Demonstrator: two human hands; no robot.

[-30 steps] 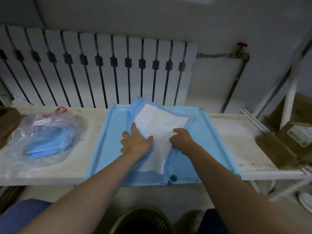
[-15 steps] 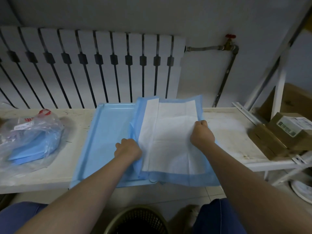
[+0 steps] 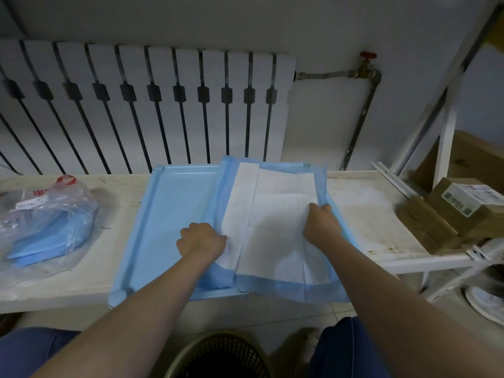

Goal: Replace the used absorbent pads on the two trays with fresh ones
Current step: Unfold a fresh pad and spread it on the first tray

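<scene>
1. One absorbent pad (image 3: 275,227): quilted white centre, thin blue plastic border, creased, part-unfolded over the right half of the tray (image 3: 169,214), a smooth light-blue rectangle with raised rim.
2. Left hand (image 3: 201,241) clenched on the pad's folded left flap, at 9 o'clock of the pad.
3. Right hand (image 3: 321,222) pinching the right border, at 3 o'clock.
4. Pad's near edge overhangs the bench (image 3: 365,214) at 6 o'clock.

Looks like a back storage or utility room, not a proper lab. There's a big white radiator (image 3: 141,105) with a bare pipe and red valve (image 3: 367,55) on the wall, a scuffed, stained white shelf (image 3: 362,214), and cardboard boxes (image 3: 447,214) stacked at its right end.
</scene>
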